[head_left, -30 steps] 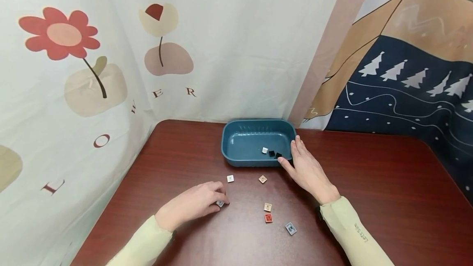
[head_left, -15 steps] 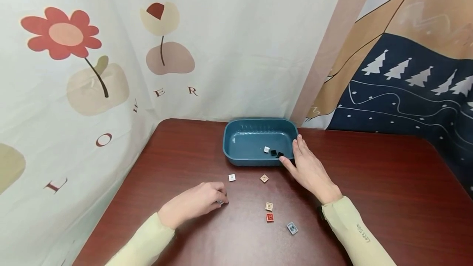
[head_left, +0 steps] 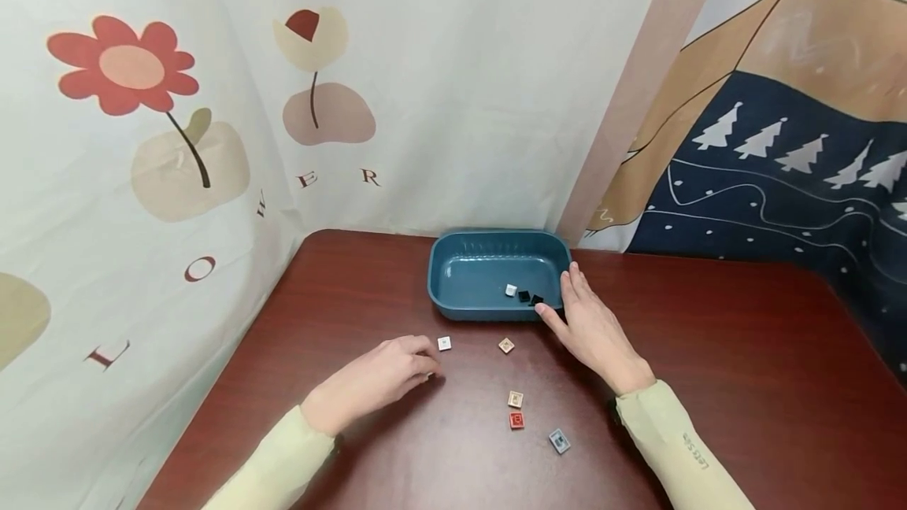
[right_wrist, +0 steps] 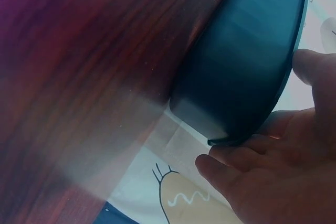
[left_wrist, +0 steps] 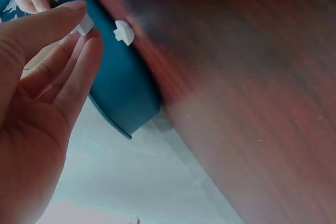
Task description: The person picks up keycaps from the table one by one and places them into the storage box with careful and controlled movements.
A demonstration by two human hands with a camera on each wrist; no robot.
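In the left wrist view, my left hand pinches a pale keycap between thumb and fingertips, above the table. From the head view this keycap is hidden by the fingers. A white keycap lies on the table just beyond those fingertips. My right hand rests against the right front corner of a blue plastic bin, its fingers stretched along the end and its thumb touching the front rim. Inside the bin are a white keycap and black keycaps beside it.
Between the hands lie a beige keycap, another beige keycap, a red keycap and a grey-blue keycap. The brown table meets a printed curtain behind the bin.
My left hand has picked the pale keycap up off the table and shifted slightly forward, towards the bin. The right hand stays at the bin's corner.
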